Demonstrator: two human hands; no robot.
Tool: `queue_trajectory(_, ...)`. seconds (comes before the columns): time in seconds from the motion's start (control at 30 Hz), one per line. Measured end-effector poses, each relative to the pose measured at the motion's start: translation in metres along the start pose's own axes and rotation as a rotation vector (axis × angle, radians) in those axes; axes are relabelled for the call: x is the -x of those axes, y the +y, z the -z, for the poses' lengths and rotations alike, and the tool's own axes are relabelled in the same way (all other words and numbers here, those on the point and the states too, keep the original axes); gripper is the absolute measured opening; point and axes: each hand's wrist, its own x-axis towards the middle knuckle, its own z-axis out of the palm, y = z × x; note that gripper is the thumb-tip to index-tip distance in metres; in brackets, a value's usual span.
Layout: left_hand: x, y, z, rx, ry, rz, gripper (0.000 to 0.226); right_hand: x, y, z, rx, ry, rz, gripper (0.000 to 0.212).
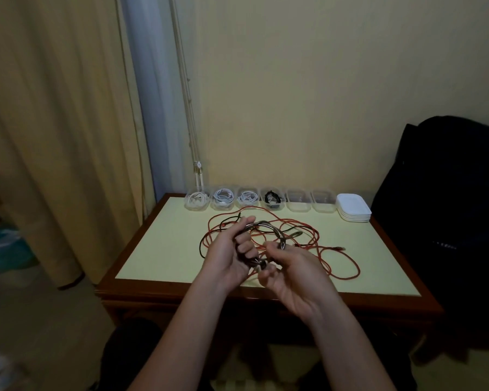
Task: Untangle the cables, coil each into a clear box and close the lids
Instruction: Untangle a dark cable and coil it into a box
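Gripping a coil of grey cable (266,223) w/ the fingers (245,245) of the left hand (227,253), curled round several turns at once, prob. to stop the loops springing apart. Pinching the same cable w/ the right hand (292,277): thumb & forefinger closed on a strand at the coil's lower right, other fingers curled underneath. Looks like laying on another turn or tucking in the pale plug end, which sits approx. betw. the two palms. Can't tell exactly which strand, too dim & blurred.

Held up off the surface (153,249), above its middle, so as not to snag on the mess below. Judged as mid-coiling.

Underneath, sprawled loose on the surface: red cable (343,275) in wide loops, reaching toward the right & near edges but not over them. Thin black cable (201,244) crossing it at left. Poss. tangled w/ each other, hard to say.

Along the far edge, vs. the wall: row of six clear boxes (223,206). Four at left w/ coils inside, three pale & one black. Two at right apparently empty, incl. the nearest empty box (298,208). No lid on any. Just right of the row, by the far right corner: stack of pale lids (353,211).

Room: bare strips of surface at left & near right. For the next move: prob. lift the coil over the red loops to that empty box w/out catching them. Curtain (54,136) at left & dark bag (449,193) at right, both off the surface & out of the reach path.
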Motion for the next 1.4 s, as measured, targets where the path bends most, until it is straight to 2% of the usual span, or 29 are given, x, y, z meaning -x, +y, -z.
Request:
queue_trajectory(0.1, -0.003, 0.001, 0.007, -0.106, -0.066, 0.073, 0.009, -0.004, -0.005, 0.009, 0.121, 0.022, -0.048, 0.002)
queue_trajectory(0.23, -0.003, 0.008, 0.012, -0.316, -0.127, 0.130, 0.023, -0.005, -0.009, 0.016, 0.301, -0.011, -0.078, 0.004)
queue_trajectory(0.4, -0.005, 0.009, 0.012, -0.437, -0.153, 0.060, 0.024, -0.006, -0.008, 0.019, 0.549, -0.034, -0.011, 0.016)
queue_trajectory(0.57, -0.009, 0.005, 0.014, -0.290, -0.101, -0.020, 0.023, -0.002, -0.008, 0.018, 0.884, 0.035, 0.270, 0.007)
queue_trajectory(0.7, -0.007, 0.006, 0.012, -0.225, -0.071, -0.068, 0.020, -0.004, -0.009, 0.018, 1.085, 0.106, 0.374, 0.008)
queue_trajectory(0.83, -0.008, 0.013, 0.011, -0.152, -0.047, -0.132, 0.018, -0.007, -0.014, 0.022, 0.994, 0.048, 0.297, 0.019)
queue_trajectory(0.9, -0.008, 0.020, 0.011, -0.092, -0.030, -0.153, 0.018, -0.006, -0.019, 0.027, 1.048, 0.047, 0.298, 0.024)
queue_trajectory(1.03, -0.003, 0.042, 0.012, 0.024, -0.007, -0.174, 0.017, -0.007, -0.028, 0.046, 1.214, 0.182, 0.425, 0.020)
queue_trajectory(1.2, 0.001, 0.048, 0.000, 0.024, -0.018, -0.162, 0.014, -0.005, -0.034, 0.065, 1.219, 0.312, 0.539, 0.017)
queue_trajectory(1.4, -0.002, 0.045, -0.009, 0.306, -0.010, -0.092, 0.013, -0.006, -0.007, 0.055, 1.371, 0.372, 0.736, 0.015)
